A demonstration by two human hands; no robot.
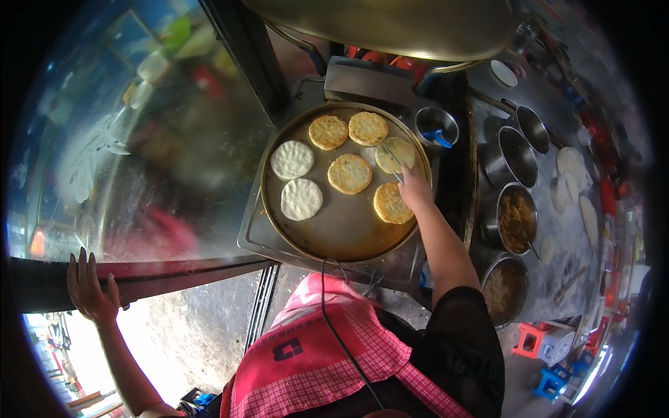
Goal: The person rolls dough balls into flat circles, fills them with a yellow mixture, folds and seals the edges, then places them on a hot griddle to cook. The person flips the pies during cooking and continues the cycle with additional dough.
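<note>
My right hand (416,189) holds thin metal tongs (393,166) over a flatbread (395,150) at the right of a round griddle pan (360,240). Below that hand lies a browned flatbread (391,205). Another browned flatbread (349,174) sits mid-pan, and two more, one of them a golden flatbread (368,128), are at the far side. On the left are two pale flatbreads, an upper one (292,160) and a lower one (301,199). My left hand (94,292), fingers spread, rests against the dark frame (157,277) of a glass panel.
A large raised lid (387,26) overhangs the pan's far side. To the right are a steel cup with a blue-handled tool (438,138), a pot of brown filling (515,217), another filled pot (504,292), and dough pieces (572,164) on a floured worktop (569,256). Plastic stools (551,382) stand beyond.
</note>
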